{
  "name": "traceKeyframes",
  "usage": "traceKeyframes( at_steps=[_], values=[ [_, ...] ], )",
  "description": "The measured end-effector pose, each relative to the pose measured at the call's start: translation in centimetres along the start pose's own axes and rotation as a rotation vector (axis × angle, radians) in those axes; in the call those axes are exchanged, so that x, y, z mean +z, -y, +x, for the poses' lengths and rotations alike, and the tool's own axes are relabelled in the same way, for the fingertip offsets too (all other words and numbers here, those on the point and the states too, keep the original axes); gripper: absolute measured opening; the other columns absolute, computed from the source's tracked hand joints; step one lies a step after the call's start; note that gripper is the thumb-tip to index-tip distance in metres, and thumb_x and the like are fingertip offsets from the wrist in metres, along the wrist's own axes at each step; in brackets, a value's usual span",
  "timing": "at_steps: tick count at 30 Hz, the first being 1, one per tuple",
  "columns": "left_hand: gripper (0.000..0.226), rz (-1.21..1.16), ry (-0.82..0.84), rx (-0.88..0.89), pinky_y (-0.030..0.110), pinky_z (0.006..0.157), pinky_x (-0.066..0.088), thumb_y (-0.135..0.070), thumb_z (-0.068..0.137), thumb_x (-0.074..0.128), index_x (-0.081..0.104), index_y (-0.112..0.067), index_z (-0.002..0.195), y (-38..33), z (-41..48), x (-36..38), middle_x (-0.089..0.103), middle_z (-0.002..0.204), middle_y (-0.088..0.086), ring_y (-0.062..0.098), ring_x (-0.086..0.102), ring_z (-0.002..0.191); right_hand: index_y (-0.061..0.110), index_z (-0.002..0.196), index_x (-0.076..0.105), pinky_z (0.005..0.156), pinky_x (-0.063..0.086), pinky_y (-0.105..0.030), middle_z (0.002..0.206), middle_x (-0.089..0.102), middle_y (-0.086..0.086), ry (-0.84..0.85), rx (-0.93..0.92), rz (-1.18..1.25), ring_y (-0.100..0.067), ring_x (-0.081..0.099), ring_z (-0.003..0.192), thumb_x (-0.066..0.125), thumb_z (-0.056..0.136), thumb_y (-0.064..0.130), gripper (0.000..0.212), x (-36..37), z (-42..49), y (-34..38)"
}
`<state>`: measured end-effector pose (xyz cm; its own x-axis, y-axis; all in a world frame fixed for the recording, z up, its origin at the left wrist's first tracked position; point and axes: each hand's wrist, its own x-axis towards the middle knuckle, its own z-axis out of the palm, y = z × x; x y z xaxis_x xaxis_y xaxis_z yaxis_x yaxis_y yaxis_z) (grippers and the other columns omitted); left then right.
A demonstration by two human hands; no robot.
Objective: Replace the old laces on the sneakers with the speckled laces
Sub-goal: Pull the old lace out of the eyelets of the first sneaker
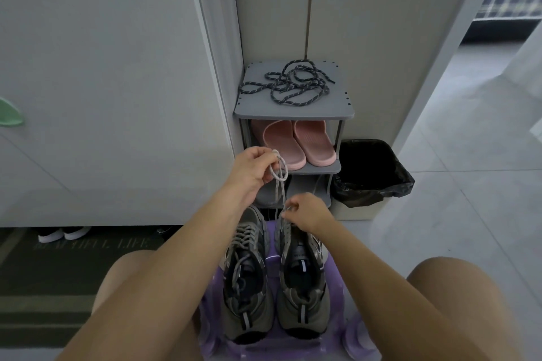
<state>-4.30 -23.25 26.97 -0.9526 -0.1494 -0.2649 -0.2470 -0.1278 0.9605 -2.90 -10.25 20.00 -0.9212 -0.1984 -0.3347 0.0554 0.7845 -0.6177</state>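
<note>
Unlacing the right sneaker [302, 278], it seems: left hand [255, 168] grips the old lace [280, 173] in loops, right hand [305, 211] pinches it at the far eyelets. Next, draw it free.

Sneakers [246, 272] stand on a stool [271, 265] before the rack [293, 111]. Laces [289, 82] lie atop the rack, slippers [299, 143] on its shelf below, a bin [372, 182] at its right.

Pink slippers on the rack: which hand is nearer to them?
Left. The left hand, holding the grey lace up, is just left of the pink slippers; the right hand is lower, pinching it at the right sneaker.
</note>
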Motion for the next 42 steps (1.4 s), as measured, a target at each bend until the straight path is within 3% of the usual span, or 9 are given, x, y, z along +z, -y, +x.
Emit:
traceKeyframes(
  at_steps=[4,8,12,16,24,27,31,36,42],
  values=[
    [0.019,0.157,-0.013,-0.005,0.023,0.053,0.038,0.001,0.088,0.054,0.053,-0.015,0.078,0.6,0.3,-1.5,0.057,0.068,0.006,0.013,0.052,0.059,0.02,0.07,0.061,0.079,0.054,-0.035,0.077,0.062,-0.003,-0.002,-0.033,-0.143,-0.023,0.063,0.085,0.059,0.086,0.024,0.017,-0.1,0.5,0.5],
    [0.013,0.402,-0.007,-0.01,0.022,0.057,0.042,-0.002,0.085,0.063,0.056,-0.014,0.083,2.9,0.6,-2.8,0.058,0.074,0.003,0.013,0.053,0.064,0.016,0.055,0.055,0.06,0.047,-0.022,0.055,0.054,0.002,-0.1,-0.032,0.1,-0.012,0.054,0.057,0.064,0.086,0.02,0.032,-1.3,1.0,1.3],
    [0.014,0.606,0.048,0.014,0.017,0.053,0.043,-0.001,0.083,0.064,0.058,-0.013,0.083,5.2,0.7,-2.6,0.059,0.074,0.002,0.012,0.054,0.062,-0.001,0.077,0.069,0.056,0.039,-0.017,0.063,0.062,-0.002,-0.196,-0.109,0.192,-0.007,0.053,0.056,0.064,0.086,0.017,0.02,-3.1,1.1,2.5],
    [0.01,0.701,0.148,0.051,0.003,0.051,0.038,-0.002,0.083,0.063,0.062,-0.011,0.081,7.1,0.3,-1.7,0.058,0.073,-0.005,0.002,0.05,0.06,0.011,0.077,0.069,0.052,0.042,-0.009,0.06,0.062,0.002,-0.247,-0.15,0.435,0.003,0.055,0.045,0.066,0.086,0.016,0.01,-4.2,1.2,3.9],
    [0.018,0.758,0.104,0.033,0.025,0.065,0.045,-0.021,0.083,0.069,0.071,-0.006,0.092,9.8,0.0,-0.4,0.067,0.08,0.005,0.014,0.058,0.069,0.009,0.081,0.069,0.064,0.054,-0.017,0.065,0.064,-0.001,-0.27,-0.22,0.794,-0.002,0.06,0.053,0.061,0.087,0.001,0.013,-7.4,-0.4,7.2],
    [0.02,0.826,0.09,0.034,0.021,0.052,0.037,-0.026,0.083,0.069,0.07,-0.007,0.087,10.7,-0.2,-0.3,0.058,0.066,-0.002,0.007,0.049,0.053,0.008,0.086,0.069,0.07,0.056,-0.022,0.067,0.066,-0.001,-0.33,-0.185,0.88,-0.005,0.061,0.057,0.06,0.088,0.002,0.011,-7.9,-0.3,6.9],
    [0.016,0.756,0.032,0.024,0.025,0.059,0.045,-0.023,0.085,0.066,0.069,-0.008,0.078,10.7,-0.2,-0.2,0.061,0.063,-0.001,0.013,0.054,0.058,0.01,0.083,0.069,0.059,0.054,-0.015,0.068,0.066,-0.004,-0.349,-0.135,0.936,-0.005,0.062,0.055,0.063,0.088,0.007,0.008,-7.7,0.0,5.5],
    [0.024,0.316,-0.081,-0.054,0.022,0.054,0.05,-0.009,0.087,0.064,0.061,-0.014,0.064,9.0,0.4,-0.2,0.062,0.063,0.004,0.016,0.056,0.059,0.011,0.073,0.068,0.072,0.05,-0.032,0.056,0.065,0.003,-0.205,0.026,0.572,-0.01,0.059,0.059,0.063,0.086,0.007,0.014,-4.2,0.9,1.5],
    [0.019,0.097,-0.15,0.007,0.011,0.049,0.05,-0.011,0.09,0.062,0.06,-0.011,0.071,5.2,1.1,-0.1,0.06,0.064,0.003,0.008,0.058,0.057,0.011,0.102,0.072,0.074,0.04,-0.02,0.093,0.07,-0.002,-0.011,-0.026,0.0,-0.016,0.06,0.088,0.064,0.085,0.02,0.02,-0.5,-0.1,-0.8]
  ],
)
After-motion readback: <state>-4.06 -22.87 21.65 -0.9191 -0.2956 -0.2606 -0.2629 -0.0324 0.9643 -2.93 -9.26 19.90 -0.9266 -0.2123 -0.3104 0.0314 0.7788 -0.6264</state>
